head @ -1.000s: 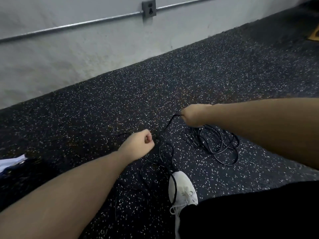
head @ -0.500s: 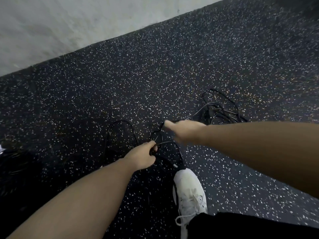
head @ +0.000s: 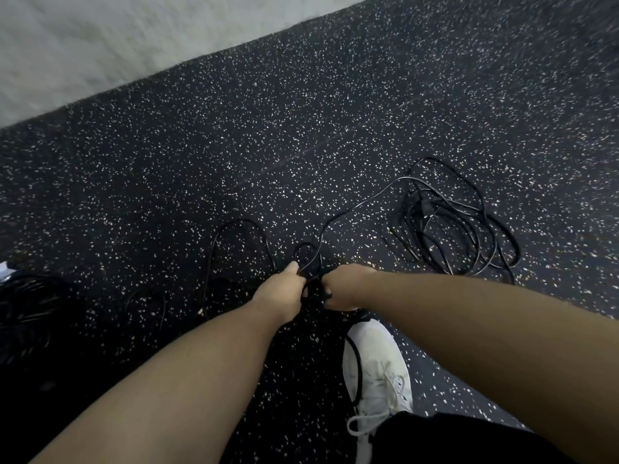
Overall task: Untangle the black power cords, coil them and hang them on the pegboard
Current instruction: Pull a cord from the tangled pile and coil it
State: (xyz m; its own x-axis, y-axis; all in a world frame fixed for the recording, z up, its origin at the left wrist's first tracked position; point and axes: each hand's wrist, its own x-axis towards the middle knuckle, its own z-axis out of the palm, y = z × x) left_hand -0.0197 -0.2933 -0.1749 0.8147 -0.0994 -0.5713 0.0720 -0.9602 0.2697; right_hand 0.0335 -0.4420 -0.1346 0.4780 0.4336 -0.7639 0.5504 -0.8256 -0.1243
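Observation:
Black power cords lie on the dark speckled floor. A tangled pile of cord sits to the right, and one strand runs from it to my hands. My left hand grips the cord, with a small loop rising just above its fingers. My right hand is close beside it, fingers curled round the same cord. A larger loop lies on the floor left of my hands. No pegboard is in view.
My white shoe stands just below my hands, with a cord running along its left side. A dark heap lies at the left edge. A pale wall borders the floor at the top left.
My right hand has drawn back toward my left hand, and the two now meet on the cord. The view has tilted down, so the wall outlet is out of sight.

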